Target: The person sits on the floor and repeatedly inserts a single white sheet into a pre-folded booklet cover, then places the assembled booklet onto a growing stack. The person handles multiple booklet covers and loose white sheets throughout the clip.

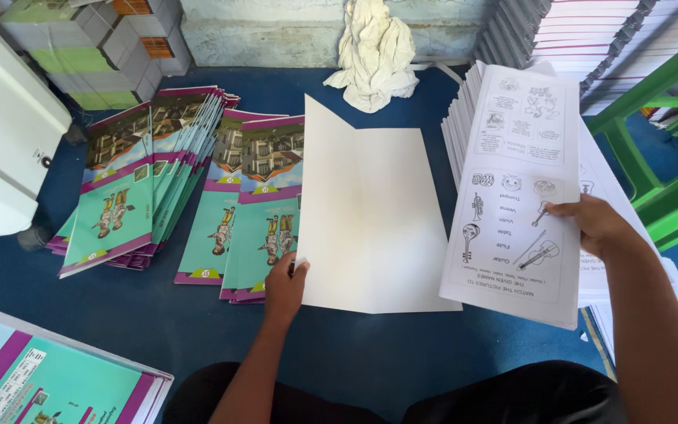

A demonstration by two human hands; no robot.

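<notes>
White blank cover sheet (374, 220) lies mid-frame on the blue floor (158, 314), its lower left edge pinched by the left hand (286, 286). At right, the right hand (594, 226) grips a printed page bundle (515, 196); pairing looks underway, calling for square placement.

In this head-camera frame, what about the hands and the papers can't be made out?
- Left hand: fingertips hidden under the edge of the blank white sheet.
- Right hand: its fingers are hidden behind the printed booklet.
- Teal booklet covers: partly covered by the white sheet.
- White page stacks: cut off by the top edge.
</notes>
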